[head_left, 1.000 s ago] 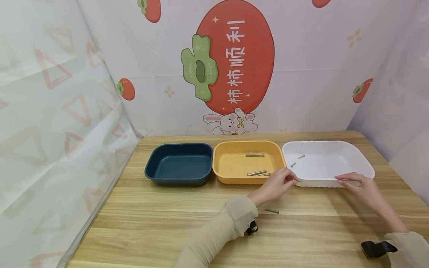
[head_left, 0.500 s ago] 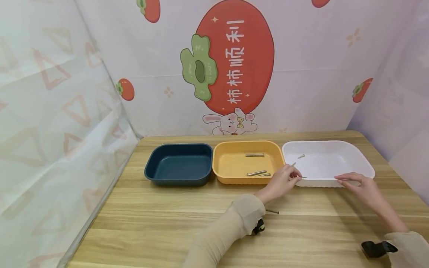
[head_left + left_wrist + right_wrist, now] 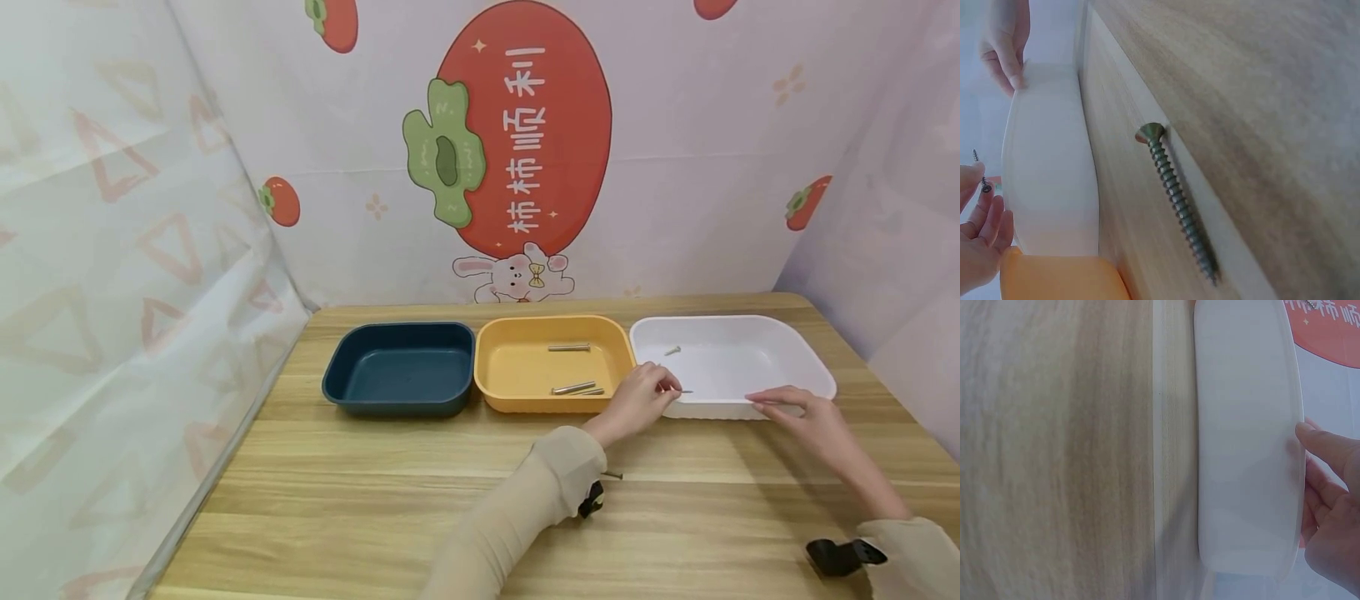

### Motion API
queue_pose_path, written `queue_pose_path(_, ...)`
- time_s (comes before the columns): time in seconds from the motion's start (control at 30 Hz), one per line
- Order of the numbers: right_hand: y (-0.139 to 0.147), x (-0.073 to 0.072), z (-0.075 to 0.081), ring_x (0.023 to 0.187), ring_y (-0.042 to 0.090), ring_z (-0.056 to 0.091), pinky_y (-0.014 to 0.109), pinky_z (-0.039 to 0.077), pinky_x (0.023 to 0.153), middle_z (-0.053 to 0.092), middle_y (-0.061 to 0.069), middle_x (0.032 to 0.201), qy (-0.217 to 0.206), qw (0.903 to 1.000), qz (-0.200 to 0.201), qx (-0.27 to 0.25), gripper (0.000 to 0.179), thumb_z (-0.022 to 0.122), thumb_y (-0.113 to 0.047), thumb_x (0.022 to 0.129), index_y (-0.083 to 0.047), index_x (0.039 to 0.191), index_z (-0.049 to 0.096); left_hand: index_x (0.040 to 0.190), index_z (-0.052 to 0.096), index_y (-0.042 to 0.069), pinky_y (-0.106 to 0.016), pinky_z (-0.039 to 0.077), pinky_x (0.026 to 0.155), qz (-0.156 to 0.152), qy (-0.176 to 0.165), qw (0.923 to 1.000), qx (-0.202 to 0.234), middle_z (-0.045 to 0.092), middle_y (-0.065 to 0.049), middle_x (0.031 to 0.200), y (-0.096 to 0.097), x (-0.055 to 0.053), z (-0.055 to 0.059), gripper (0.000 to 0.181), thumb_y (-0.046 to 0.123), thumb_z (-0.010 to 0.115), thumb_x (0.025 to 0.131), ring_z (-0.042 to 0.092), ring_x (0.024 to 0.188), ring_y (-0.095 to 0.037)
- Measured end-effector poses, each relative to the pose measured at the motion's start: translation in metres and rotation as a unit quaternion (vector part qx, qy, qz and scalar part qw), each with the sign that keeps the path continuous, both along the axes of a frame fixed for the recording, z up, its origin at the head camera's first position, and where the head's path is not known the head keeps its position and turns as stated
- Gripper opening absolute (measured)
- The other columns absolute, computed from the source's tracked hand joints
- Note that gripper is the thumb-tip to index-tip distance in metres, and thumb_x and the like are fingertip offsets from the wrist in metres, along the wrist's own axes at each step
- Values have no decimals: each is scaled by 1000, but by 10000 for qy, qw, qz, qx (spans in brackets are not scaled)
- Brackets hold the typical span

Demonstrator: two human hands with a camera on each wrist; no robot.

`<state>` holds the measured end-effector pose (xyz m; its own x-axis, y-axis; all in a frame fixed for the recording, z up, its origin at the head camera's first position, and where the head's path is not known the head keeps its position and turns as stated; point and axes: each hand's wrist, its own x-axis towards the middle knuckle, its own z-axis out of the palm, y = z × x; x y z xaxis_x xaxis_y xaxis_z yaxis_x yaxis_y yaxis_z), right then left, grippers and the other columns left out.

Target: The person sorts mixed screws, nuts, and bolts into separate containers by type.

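My left hand point(image 3: 637, 402) is at the near left corner of the white tray point(image 3: 716, 410). Its thumb and fingertips pinch a small screw point(image 3: 986, 187), whose thin point sticks out over the tray's rim. At the front rim, my right hand point(image 3: 810, 423) holds the same tray, thumb outside and fingers inside, as the right wrist view shows. One short screw point(image 3: 672, 350) lies in the tray's left part. Below the left forearm, another screw point(image 3: 1179, 200) lies on the wooden table, partly covered by the sleeve in the head view.
Left of the white tray stands a yellow tray point(image 3: 525, 405) with long bolts point(image 3: 573, 387) in it. A dark blue tray point(image 3: 401, 409) is beside that one. A printed cloth point(image 3: 675, 208) hangs behind the table point(image 3: 337, 517).
My left hand has moved right and slightly up with the screw, so its point now reaches over the white tray's rim. The right hand has stayed at the rim.
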<state>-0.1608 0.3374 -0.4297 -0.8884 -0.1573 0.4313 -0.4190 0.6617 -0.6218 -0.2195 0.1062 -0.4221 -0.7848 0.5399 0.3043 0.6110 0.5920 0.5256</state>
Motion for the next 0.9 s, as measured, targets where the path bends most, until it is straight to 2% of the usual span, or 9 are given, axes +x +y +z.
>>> queue_pose_path(0.27,0,0,0,88,-22,40,-2,27,72,50,-34,91,49,10000,39,-40,12,59,-1,82,4,92,64,90,65,15,-3,29,62,34,-21,10000,-67,54,9,81,5,-4,-2,9,16,57,86,45,73,3)
queue_pose_path(0.5,1,-1,-2,87,-22,40,-1,27,72,51,-34,90,-2,10000,26,-46,13,60,-2,82,3,92,65,94,65,14,-2,31,65,-54,-243,9996,111,54,6,87,1,-4,-3,11,15,59,85,46,75,3)
queue_pose_path(0.7,0,-1,-1,87,-22,39,-2,26,72,50,-35,90,-2,10000,7,-50,12,60,-3,82,3,91,65,94,65,12,-3,33,67,-276,-489,9977,368,54,4,87,-9,0,1,12,15,59,84,48,77,2)
queue_pose_path(0.9,0,-1,-1,88,-22,39,-1,25,72,49,-35,90,1,10000,23,-17,12,60,-3,82,2,91,65,98,62,8,-4,37,67,-714,-691,9931,617,56,0,92,-25,4,1,15,13,59,84,50,77,2)
